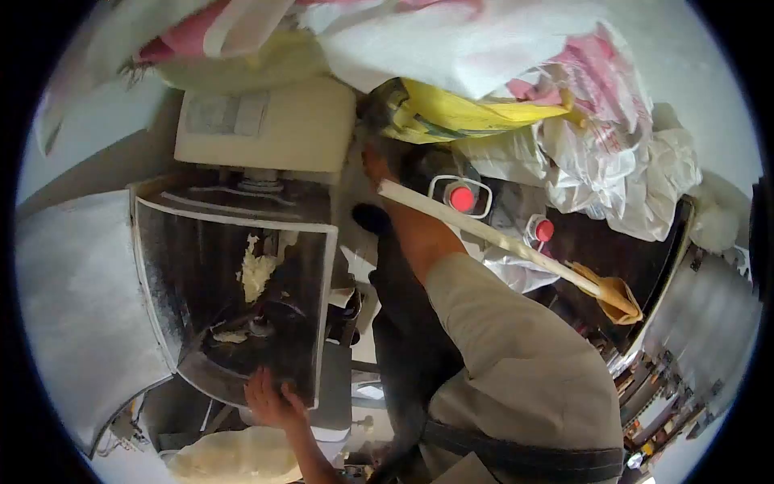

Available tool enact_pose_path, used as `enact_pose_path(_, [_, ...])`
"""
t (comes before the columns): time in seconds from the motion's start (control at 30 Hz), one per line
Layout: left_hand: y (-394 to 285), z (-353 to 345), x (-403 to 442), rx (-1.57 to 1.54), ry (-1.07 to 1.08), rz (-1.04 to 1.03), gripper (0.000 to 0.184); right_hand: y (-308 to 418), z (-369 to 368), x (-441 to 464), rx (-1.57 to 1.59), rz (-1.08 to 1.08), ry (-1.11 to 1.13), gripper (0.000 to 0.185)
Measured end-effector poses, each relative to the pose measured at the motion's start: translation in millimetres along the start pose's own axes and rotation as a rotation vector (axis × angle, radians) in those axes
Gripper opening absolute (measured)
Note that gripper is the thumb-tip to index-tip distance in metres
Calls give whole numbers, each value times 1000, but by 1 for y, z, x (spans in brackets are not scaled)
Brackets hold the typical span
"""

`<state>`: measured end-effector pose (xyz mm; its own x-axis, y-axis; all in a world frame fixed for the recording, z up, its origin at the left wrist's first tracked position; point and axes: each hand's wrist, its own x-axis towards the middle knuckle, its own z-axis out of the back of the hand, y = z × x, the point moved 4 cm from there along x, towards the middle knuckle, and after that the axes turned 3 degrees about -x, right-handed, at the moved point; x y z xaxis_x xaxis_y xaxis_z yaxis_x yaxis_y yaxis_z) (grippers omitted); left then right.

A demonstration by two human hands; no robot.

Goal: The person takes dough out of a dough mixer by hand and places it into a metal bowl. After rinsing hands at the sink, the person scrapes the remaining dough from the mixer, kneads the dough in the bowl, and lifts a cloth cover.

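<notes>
My left hand [275,400] rests at the near rim of an open dark metal trough [189,274], its fingers extended and holding nothing I can see. Inside the trough, pale dough-like clumps [258,274] stick to a central shaft and the wall. My right hand [373,164] reaches forward beside the cream machine housing [266,129]. Its fingers are dim and partly hidden, so their grip is unclear. A long pale wooden stick [484,232] crosses over my right forearm, with a tan flared piece [619,300] at its far end.
A grey metal lid [81,298] stands open left of the trough. White and pink sacks [451,40] and a yellow bag [459,113] are piled ahead. Red-capped containers [461,198] stand to the right. A pale round-edged object [234,456] lies below the trough.
</notes>
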<state>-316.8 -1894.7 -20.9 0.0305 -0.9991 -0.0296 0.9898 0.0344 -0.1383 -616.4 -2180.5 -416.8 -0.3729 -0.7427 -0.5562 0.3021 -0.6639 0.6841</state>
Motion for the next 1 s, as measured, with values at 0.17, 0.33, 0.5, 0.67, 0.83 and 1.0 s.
enact_pose_path(0.17, [4, -4, -5, 11, 32, 57, 31, 4, -24, 28, 19, -40, -173, 32])
enact_pose_path(0.33, [6, -3, -9, -100, -2, 95, 27, 5, -45, 38, -2, 8, -174, 32])
enact_pose_path(0.5, [9, 2, -5, -97, -69, 92, 21, -14, -38, 22, -55, 75, -69, 32])
enact_pose_path(0.67, [16, 1, -9, -126, -98, 135, 20, -63, 13, -5, -138, 69, 7, 33])
enact_pose_path(0.83, [17, 2, -5, -145, -101, 171, 17, -105, 62, -27, -195, -18, 75, 33])
enact_pose_path(1.0, [16, 5, -4, -117, -58, 171, 25, -125, 94, -33, -196, -83, 98, 33])
